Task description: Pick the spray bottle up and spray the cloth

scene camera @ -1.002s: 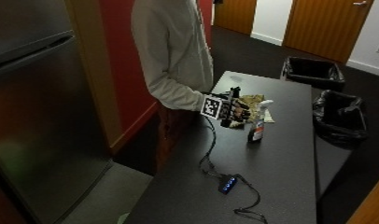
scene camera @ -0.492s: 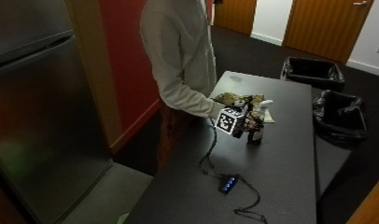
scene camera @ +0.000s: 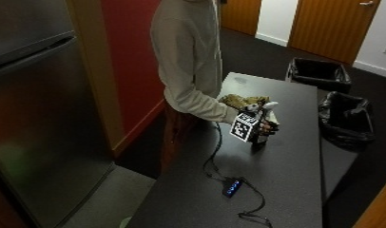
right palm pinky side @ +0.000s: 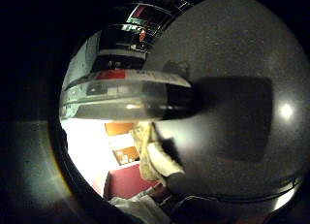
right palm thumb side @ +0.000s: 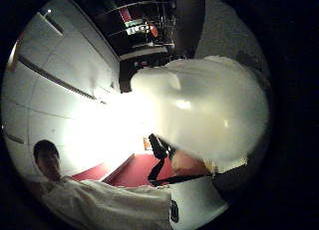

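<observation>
In the outside view a person stands at the dark table [scene camera: 288, 180]. The gloved right hand [scene camera: 266, 127] is wrapped around a spray bottle [scene camera: 259, 141] with a white spray head [scene camera: 269, 105]. The bottle's base is at the tabletop; I cannot tell whether it is lifted. A crumpled tan cloth [scene camera: 242, 101] lies on the table just behind the hand. In the little finger side palm view the bottle's translucent body [right palm pinky side: 121, 95] with a dark base crosses close to the palm, with the cloth [right palm pinky side: 147, 149] beyond it. The white spray head [right palm thumb side: 209, 110] fills the thumb side palm view.
A blue hub [scene camera: 232, 186] with a black cable lies on the table nearer the front. Two black bins [scene camera: 319, 73] [scene camera: 348, 118] stand on the floor past the table's far side. A steel fridge [scene camera: 34, 118] stands beside the person.
The gloved hand has moved from beside the cloth across to the spray bottle and curled around it. The cloth has not moved.
</observation>
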